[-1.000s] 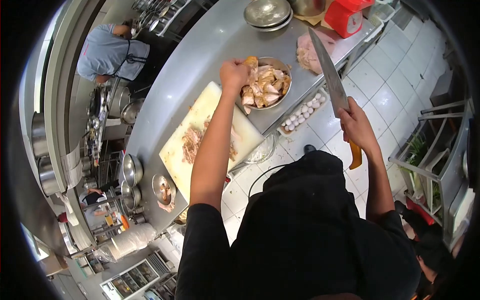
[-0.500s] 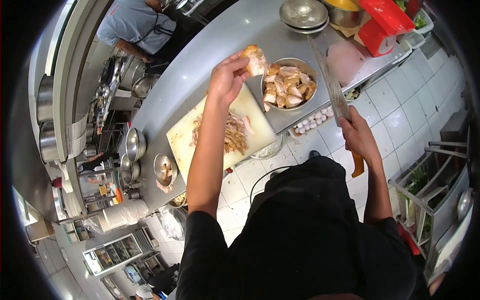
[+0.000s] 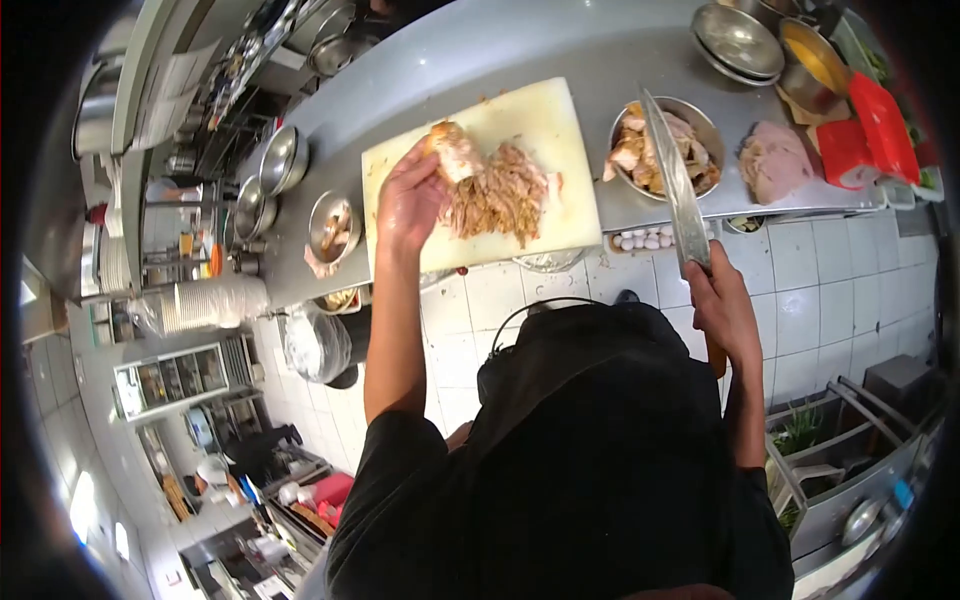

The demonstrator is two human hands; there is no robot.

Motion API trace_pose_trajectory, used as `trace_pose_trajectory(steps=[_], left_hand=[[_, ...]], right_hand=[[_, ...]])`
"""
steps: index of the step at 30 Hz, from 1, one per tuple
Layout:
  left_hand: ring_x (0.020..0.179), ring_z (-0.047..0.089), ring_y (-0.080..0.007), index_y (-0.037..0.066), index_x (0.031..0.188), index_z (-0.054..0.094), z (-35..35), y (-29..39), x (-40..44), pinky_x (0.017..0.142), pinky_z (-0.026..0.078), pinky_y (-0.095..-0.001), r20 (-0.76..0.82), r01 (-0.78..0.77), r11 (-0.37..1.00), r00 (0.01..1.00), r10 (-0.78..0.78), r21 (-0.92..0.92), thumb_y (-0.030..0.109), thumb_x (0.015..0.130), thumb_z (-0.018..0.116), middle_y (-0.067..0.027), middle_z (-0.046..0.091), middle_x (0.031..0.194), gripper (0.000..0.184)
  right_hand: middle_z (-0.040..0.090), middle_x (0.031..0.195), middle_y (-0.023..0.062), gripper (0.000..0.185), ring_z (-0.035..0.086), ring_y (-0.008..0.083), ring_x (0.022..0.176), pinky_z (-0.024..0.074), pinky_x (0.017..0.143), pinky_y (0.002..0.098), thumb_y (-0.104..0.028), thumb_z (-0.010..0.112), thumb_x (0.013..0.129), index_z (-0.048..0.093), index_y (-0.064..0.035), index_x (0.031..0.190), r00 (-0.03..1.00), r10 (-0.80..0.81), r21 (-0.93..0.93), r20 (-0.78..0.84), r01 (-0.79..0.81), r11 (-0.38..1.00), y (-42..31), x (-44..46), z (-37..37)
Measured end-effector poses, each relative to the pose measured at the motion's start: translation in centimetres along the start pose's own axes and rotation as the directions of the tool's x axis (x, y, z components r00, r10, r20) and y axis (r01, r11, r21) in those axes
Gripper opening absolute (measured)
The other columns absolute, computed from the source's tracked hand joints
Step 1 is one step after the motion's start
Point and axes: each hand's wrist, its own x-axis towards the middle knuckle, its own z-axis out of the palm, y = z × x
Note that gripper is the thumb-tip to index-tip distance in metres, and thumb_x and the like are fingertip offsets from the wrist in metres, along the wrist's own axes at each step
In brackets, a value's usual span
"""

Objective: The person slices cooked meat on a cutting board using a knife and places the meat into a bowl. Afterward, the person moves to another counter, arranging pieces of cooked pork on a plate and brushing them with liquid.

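Observation:
My left hand [image 3: 408, 200] pinches a piece of cooked chicken [image 3: 456, 155] with browned skin, held over the white cutting board [image 3: 565, 120]. Beside it on the board lies a heap of chopped chicken [image 3: 510, 200]. A large knife [image 3: 672, 185] with an orange handle is gripped in my right hand [image 3: 727, 305], its blade pointing away from me. In my view the blade crosses a metal bowl [image 3: 714, 135] of chicken pieces [image 3: 632, 140]. Whether blade and bowl touch, I cannot tell.
Right of the bowl lies a pale pink, limp item [image 3: 775, 165], near a red device [image 3: 870, 140]. Stacked metal bowls [image 3: 738, 42] and a pot with yellow contents [image 3: 812, 62] stand behind. A small bowl [image 3: 335, 225] with scraps sits left. Eggs [image 3: 645, 240] show below the counter edge.
My left hand has carried the chicken piece from beside the metal bowl to over the cutting board. My view has turned and shifted. The knife stays in my right hand.

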Motion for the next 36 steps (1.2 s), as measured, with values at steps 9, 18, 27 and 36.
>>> trace_pose_trajectory(steps=[9, 18, 27, 36], left_hand=[[0.102, 0.063, -0.0226, -0.009, 0.126, 0.048, -11.6, 0.3, -4.5, 0.093, 0.05, -0.0331, -0.294, -0.064, 0.992, 0.951, 0.092, 0.105, 0.0, 0.092, 0.048, -0.0159, 0.062, 0.114, 0.035], [0.084, 0.066, -0.0251, -0.011, 0.109, 0.062, -19.6, -5.1, -4.1, 0.074, 0.053, -0.0324, -0.486, 0.059, 0.818, 0.827, 0.281, 0.572, 0.006, 0.075, 0.074, -0.0152, 0.066, 0.093, 0.04], [0.096, 0.061, -0.0308, 0.001, 0.093, 0.071, -21.8, -4.9, -2.1, 0.084, 0.05, -0.0378, 0.157, -0.399, 0.213, 0.714, 0.682, 0.892, 0.004, 0.079, 0.068, -0.0135, 0.066, 0.101, 0.015], [0.091, 0.061, -0.0305, 0.0, 0.09, 0.069, -22.0, -5.2, -1.6, 0.082, 0.05, -0.0381, 0.199, -0.506, 0.29, 0.708, 0.678, 0.812, 0.003, 0.079, 0.065, -0.0129, 0.065, 0.095, 0.012]], right_hand=[[0.061, 0.08, 0.0286, 0.02, 0.059, 0.0486, 0.079, 0.0418, 0.07, 0.0539, -0.017, 0.051, 0.094, 0.044, -0.0029, 0.106, 0.954, -0.117, -0.261, 0.275, 0.192, 0.946, -2.8, 1.0, 6.1], [0.061, 0.078, 0.0295, 0.021, 0.058, 0.0497, 0.078, 0.04, 0.071, 0.0568, -0.018, 0.047, 0.093, 0.044, -0.0018, 0.105, 0.863, -0.233, -0.377, 0.448, 0.419, 0.826, -6.5, 2.2, 15.8], [0.06, 0.075, 0.0317, 0.024, 0.058, 0.0513, 0.078, 0.0413, 0.073, 0.0575, -0.017, 0.046, 0.093, 0.044, 0.0012, 0.108, 0.915, -0.167, -0.493, 0.367, 0.344, 0.799, -9.3, 0.9, 27.0], [0.061, 0.087, 0.0341, 0.03, 0.058, 0.0518, 0.085, 0.0418, 0.075, 0.0563, -0.018, 0.043, 0.095, 0.042, 0.0008, 0.118, 0.974, -0.013, -0.693, 0.227, 0.171, 0.701, -9.8, 0.0, 31.3]])
